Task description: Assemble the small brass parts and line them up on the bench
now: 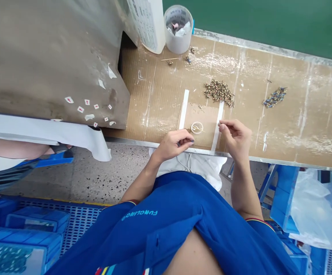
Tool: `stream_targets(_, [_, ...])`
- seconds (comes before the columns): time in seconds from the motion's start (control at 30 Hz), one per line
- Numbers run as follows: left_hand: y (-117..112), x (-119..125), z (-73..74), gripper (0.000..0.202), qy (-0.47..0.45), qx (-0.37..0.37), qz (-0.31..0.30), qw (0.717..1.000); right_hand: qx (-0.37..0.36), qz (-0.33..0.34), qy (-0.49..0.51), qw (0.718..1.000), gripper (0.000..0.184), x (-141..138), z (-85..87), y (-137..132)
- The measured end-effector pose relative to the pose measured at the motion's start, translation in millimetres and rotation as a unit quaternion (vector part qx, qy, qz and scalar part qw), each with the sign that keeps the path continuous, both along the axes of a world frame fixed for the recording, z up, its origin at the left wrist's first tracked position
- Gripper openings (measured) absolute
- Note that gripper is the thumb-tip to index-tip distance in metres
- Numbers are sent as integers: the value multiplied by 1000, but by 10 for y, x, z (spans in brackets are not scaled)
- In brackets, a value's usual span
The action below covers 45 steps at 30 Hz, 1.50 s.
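Observation:
My left hand [175,144] is closed at the front edge of the bench, thumb and forefinger pinching a small dark piece whose kind I cannot make out. To the right, my right hand [237,138] is pinched too, with a tiny dark metal part [219,124] at its fingertips. Between the hands lies a small round white dish [193,131] with thin yellowish strands in it. It sits on a cardboard pad [206,139] edged by two white strips. Beyond the pad is a heap of small brass-coloured metal parts [219,91].
A smaller pile of blue and brass parts [274,97] lies to the right. At the back stand a tape roll [178,42] holding scraps and a white container [150,26]. A large metal housing [54,57] bounds the left. Blue crates [283,198] stand below. Another person's arm [13,148] shows at left.

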<state>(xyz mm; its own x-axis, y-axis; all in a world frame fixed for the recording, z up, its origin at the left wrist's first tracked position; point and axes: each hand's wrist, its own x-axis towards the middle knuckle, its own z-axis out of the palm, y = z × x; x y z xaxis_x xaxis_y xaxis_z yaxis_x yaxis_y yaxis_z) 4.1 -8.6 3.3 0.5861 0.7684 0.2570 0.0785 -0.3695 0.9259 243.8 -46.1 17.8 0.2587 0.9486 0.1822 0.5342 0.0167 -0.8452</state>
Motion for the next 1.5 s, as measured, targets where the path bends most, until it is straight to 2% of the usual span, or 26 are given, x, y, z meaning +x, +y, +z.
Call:
stream_targets(0.23, [8, 12, -4, 9, 13, -7, -26, 1000, -11, 2, 142, 990, 21, -274, -6, -333])
stream_targets(0.4, [0, 34, -55, 14, 27, 57, -14, 998, -76, 38, 203, 975, 25, -492, -57, -391])
stream_targets(0.53, [-11, 56, -89, 19, 23, 108, -2, 994, -81, 20, 241, 967, 26, -574, -85, -376])
stream_targets(0.77, [-12, 65, -91, 22, 41, 119, 7, 992, -96, 13, 244, 965, 34, -588, -131, -372])
stream_targets(1.0, [-10, 69, -101, 27, 45, 143, 0, 989, -133, 19, 274, 952, 37, -588, -74, -370])
stream_targets(1.33, [-15, 50, -139, 27, 58, 135, -18, 989, -207, 128, 264, 934, 41, -432, 15, -264])
stream_targets(1.5, [-41, 63, -124, 25, 53, 105, 1, 993, -180, 102, 238, 949, 34, -509, -38, -291])
